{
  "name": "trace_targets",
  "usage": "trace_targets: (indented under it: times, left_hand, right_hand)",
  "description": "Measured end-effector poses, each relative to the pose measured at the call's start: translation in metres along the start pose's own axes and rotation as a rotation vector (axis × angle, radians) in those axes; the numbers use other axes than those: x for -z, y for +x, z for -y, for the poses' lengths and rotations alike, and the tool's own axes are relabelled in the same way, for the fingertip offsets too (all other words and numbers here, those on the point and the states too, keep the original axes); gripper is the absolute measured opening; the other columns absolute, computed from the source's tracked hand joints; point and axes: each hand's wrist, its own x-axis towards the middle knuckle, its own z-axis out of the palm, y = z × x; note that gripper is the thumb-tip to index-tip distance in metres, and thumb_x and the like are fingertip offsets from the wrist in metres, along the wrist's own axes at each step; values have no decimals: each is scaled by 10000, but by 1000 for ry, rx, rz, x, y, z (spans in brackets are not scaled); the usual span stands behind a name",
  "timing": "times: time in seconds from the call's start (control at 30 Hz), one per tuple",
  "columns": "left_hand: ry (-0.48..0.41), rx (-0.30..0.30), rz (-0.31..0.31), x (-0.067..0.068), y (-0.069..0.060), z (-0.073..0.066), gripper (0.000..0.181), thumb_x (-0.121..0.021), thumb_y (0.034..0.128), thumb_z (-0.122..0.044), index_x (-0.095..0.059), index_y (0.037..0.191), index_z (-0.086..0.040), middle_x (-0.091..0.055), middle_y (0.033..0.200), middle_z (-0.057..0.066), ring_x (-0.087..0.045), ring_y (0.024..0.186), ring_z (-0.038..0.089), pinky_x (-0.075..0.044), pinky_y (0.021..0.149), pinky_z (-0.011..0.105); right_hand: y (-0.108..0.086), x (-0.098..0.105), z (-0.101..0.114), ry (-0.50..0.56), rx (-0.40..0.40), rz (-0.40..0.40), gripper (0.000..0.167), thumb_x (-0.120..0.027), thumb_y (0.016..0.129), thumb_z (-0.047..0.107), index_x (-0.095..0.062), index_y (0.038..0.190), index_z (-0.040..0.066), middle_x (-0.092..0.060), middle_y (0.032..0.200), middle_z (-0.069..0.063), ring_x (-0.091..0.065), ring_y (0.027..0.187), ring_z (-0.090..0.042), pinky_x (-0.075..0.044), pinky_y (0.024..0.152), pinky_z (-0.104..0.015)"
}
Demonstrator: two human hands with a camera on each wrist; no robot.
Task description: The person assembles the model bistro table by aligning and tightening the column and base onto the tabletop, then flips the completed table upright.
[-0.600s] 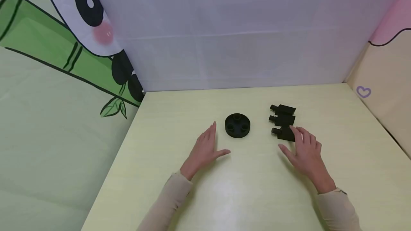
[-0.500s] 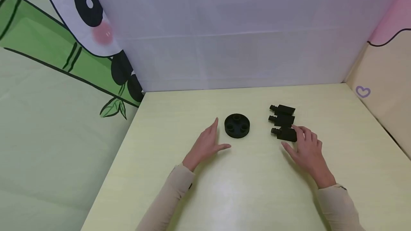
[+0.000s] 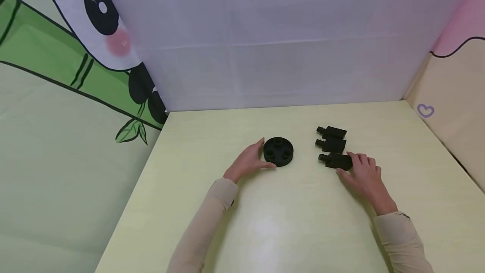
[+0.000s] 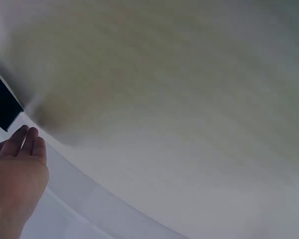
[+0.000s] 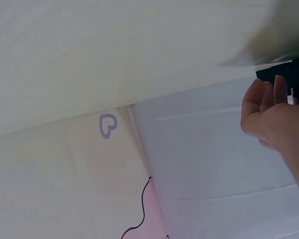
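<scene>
On the table in the head view lies a black round disc (image 3: 278, 151) with three round sockets in its top. My left hand (image 3: 248, 161) is at its left side, fingers behind the rim and thumb at the front edge, spread rather than closed; firm contact cannot be told. To the right, three black blocks with narrow stubs lie in a column, stubs pointing left: a far block (image 3: 335, 132), a middle block (image 3: 333, 145) and the nearest block (image 3: 338, 161). My right hand (image 3: 364, 178) holds the nearest block's right end between thumb and fingers.
The pale table (image 3: 261, 222) ends at a lilac cloth wall (image 3: 284, 75) at the back. A printed green cloth (image 3: 49, 129) hangs at the left, and a beige panel (image 3: 454, 108) borders the right edge.
My left hand has moved forward and right, up to the disc. My right thumb and fingers have come in around the nearest block's end. The view has shifted slightly.
</scene>
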Motion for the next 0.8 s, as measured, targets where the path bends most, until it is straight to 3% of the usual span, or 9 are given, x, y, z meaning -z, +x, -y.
trace_targets:
  times: [0.27,0.47,0.7,0.8]
  left_hand:
    - [-9,-4,10,-3,6,1,1087,-882,806,-495,-314,1615,-43,-418,1590,161,-388,1466,304,-335,1177,439]
    - [-4,-13,12,-4,7,2,1028,-873,822,-483,-360,1596,-43,-462,1556,171,-426,1439,318,-358,1161,449]
    - [-25,3,12,-5,7,1,1023,-870,826,-477,-355,1599,-48,-456,1561,169,-422,1442,311,-357,1161,443]
    - [-25,-2,11,-5,7,2,1023,-869,826,-481,-356,1600,-52,-455,1563,160,-422,1443,303,-358,1161,436]
  right_hand:
    - [1,2,-3,13,5,-9,573,-667,1006,254,-468,1383,-130,-429,1302,-404,-351,1186,-599,-336,931,-719]
    - [0,3,-4,15,11,-18,536,-703,993,271,-524,1288,-139,-448,1255,-386,-383,1136,-570,-355,919,-697]
    - [2,8,5,63,163,-161,445,-786,912,181,-601,1157,-142,-522,1165,-327,-467,1071,-526,-413,890,-649]
    - [6,13,19,97,197,-170,441,-793,908,193,-611,1145,-131,-539,1155,-292,-487,1064,-488,-433,877,-620]
